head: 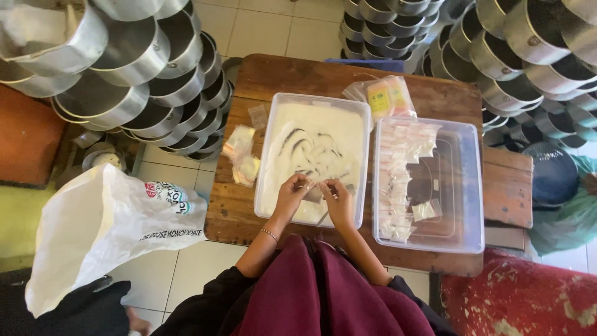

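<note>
Wooden table [435, 99] carries two tubs. I see my left hand [292, 191] and right hand [339, 198] pinch one small sachet [315, 186] between them, over the powder tub [267, 162], near its front edge.

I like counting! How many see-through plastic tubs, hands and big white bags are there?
Clear rectangular plastic tubs: 2 (white powder tub, packet tub)
Bare hands: 2 (left hand, right hand)
Big white plastic bag: 1
Total: 5

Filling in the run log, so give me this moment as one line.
left hand + right hand: pinching small clear packet | over clear plastic tub of white powder | clear tub of filled packets beside
</note>
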